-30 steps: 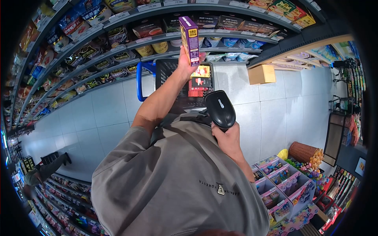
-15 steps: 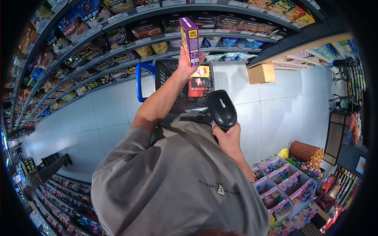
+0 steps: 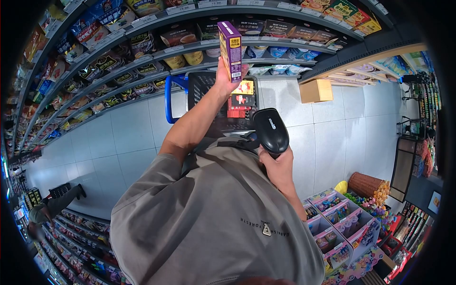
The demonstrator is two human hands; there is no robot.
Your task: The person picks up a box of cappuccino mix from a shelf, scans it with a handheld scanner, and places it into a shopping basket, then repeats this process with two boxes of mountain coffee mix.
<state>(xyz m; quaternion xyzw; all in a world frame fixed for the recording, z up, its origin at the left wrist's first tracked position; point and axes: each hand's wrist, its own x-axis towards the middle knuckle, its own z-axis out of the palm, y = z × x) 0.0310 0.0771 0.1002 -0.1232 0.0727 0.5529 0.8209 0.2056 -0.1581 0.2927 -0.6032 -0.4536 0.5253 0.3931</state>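
My left hand [image 3: 225, 80] is raised in front of the shelves, closed around an upright purple box [image 3: 232, 50]. The box's narrow side, with printed text and a barcode near its lower end, faces me. Part of my fingers is hidden behind the box. In my right hand [image 3: 278, 164] is a black handheld barcode scanner [image 3: 271, 131], gripped by its handle close to my body. Below the box stands a dark shopping basket cart [image 3: 202, 90] with a blue handle [image 3: 168, 99]. Several packages, including a yellow box [image 3: 244, 87] and a red box [image 3: 236, 113], lie inside it.
Shelves [image 3: 199, 45] of packaged food curve across the front and left. A wooden block [image 3: 316, 90] stands by the right shelf end. Behind on the right are a display stand [image 3: 342, 216] and a wicker basket [image 3: 365, 182]. Another person [image 3: 47, 213] is at far left.
The scanner in my right hand has shifted slightly to the right and turned a little. My left hand and the purple box have moved only marginally.
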